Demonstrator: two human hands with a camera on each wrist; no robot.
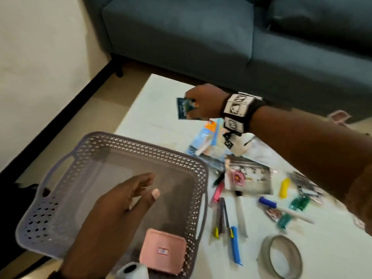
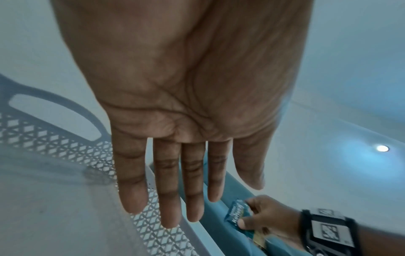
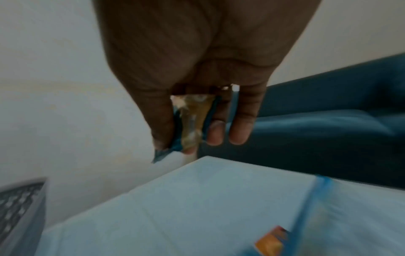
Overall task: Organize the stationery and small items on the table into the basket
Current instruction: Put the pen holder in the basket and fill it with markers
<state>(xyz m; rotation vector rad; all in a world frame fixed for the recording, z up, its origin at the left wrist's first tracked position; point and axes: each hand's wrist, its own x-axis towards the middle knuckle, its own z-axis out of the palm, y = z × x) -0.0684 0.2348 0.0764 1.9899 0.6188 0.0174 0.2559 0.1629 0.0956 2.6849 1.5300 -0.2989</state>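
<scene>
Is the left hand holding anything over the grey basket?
No: the left hand hovers open, fingers straight, above the grey perforated plastic basket.

I am looking down at the table (image 1: 161,121), with the basket (image 1: 141,150) sitting on its near left part and the sofa (image 1: 201,37) standing behind its far edge. My left hand (image 1: 120,206) is hovering over the basket's inside, and a pouch (image 1: 163,251) is lying in its near right corner. My right hand (image 1: 203,103) is hanging above the far middle of the table, holding a packet (image 1: 183,107) beyond the basket. Pens (image 1: 234,244) and a tape roll (image 1: 281,257) are lying right of the basket.
</scene>
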